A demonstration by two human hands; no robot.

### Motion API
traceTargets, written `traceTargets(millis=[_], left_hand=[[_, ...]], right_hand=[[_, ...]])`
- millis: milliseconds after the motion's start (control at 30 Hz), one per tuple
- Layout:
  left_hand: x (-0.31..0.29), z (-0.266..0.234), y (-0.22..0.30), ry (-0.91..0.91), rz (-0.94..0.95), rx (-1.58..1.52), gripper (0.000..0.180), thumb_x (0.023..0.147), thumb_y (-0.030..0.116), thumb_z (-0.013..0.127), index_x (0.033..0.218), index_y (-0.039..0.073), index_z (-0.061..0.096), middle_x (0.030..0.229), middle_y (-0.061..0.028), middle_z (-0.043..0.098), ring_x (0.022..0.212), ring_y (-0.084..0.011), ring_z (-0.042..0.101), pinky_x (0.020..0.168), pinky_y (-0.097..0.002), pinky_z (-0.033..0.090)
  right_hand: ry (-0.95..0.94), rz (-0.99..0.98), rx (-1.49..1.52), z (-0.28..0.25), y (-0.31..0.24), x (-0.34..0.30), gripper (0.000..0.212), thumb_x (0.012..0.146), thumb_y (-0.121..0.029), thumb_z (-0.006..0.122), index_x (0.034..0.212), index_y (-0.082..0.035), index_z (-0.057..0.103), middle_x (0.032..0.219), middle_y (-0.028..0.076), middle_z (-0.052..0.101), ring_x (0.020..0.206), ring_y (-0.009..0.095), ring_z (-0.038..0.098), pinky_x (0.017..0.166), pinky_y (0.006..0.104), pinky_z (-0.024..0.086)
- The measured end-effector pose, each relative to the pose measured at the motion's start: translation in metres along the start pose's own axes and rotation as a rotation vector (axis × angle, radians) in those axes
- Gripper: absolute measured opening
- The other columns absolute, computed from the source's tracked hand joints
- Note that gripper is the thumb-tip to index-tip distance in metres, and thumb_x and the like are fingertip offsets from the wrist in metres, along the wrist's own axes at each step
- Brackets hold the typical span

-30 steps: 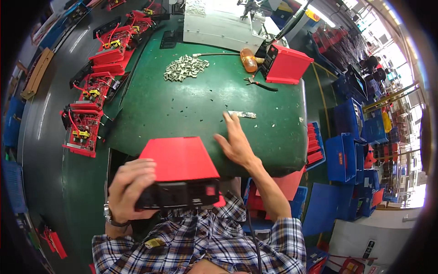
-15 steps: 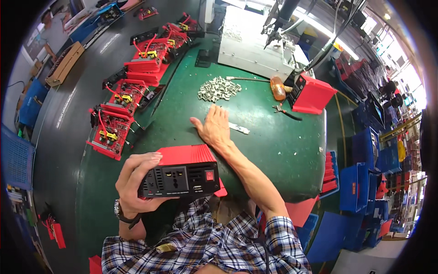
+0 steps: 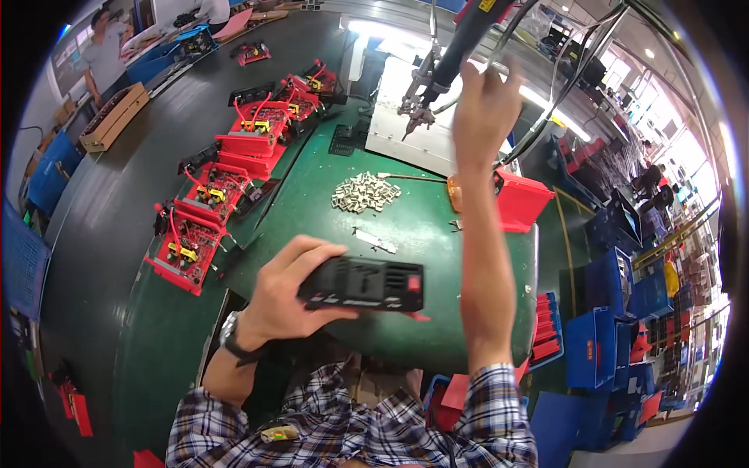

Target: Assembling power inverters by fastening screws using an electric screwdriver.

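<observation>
My left hand (image 3: 285, 292) is closed around a power inverter (image 3: 367, 282), its black socket-and-switch panel facing me, held above the green table (image 3: 374, 335). My right hand (image 3: 488, 109), smeared by motion, is raised at the upper right, close to a hanging black cylindrical tool (image 3: 456, 51) with a pointed metal tip. Its fingers are too blurred to show whether they touch the tool. A pile of small metal clips (image 3: 365, 193) lies on the table beyond the inverter, with a crumpled whitish strip (image 3: 374, 240) nearer.
Several opened red units with circuit boards (image 3: 211, 195) line the left. A pale metal box (image 3: 398, 132) stands at the table's back. My right forearm partly hides an orange object (image 3: 454, 193) and a red case (image 3: 524, 201). Blue bins (image 3: 591, 347) stand right; a person (image 3: 105, 51) is far left.
My right hand has lifted off the table and swung up and right toward the hanging tool. The inverter in my left hand has shifted right and tilted so less of its red top shows.
</observation>
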State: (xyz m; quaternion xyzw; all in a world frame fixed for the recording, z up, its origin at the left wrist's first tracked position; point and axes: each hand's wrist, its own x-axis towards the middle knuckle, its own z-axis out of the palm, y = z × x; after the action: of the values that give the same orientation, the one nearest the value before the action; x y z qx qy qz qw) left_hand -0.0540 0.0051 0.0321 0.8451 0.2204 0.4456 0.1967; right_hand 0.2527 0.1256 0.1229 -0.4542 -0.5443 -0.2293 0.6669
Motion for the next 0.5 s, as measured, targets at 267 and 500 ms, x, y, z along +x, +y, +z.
traceTargets(millis=[267,500], left_hand=[[0.049,0.048,-0.017,-0.086,-0.022,-0.257,0.07,0.065,0.035,0.096,0.12,0.002,0.069,0.107,-0.015,0.068,0.099,-0.0321,0.069,0.089,-0.0385,0.055],[0.054,0.055,-0.021,-0.059,-0.103,-0.253,0.064,0.067,0.029,0.094,0.119,0.001,0.069,0.102,-0.0115,0.068,0.092,-0.0264,0.068,0.084,-0.035,0.054]], right_hand=[[-0.403,0.529,0.751,-0.015,0.008,0.058,0.048,0.098,-0.037,0.07,0.127,0.0,0.06,0.091,0.005,0.064,0.079,0.014,0.062,0.074,0.0319,0.052],[-0.373,0.432,0.911,-0.119,-0.021,0.083,0.055,0.103,-0.034,0.064,0.136,0.008,0.053,0.09,0.013,0.066,0.077,0.02,0.062,0.072,0.0326,0.053]])
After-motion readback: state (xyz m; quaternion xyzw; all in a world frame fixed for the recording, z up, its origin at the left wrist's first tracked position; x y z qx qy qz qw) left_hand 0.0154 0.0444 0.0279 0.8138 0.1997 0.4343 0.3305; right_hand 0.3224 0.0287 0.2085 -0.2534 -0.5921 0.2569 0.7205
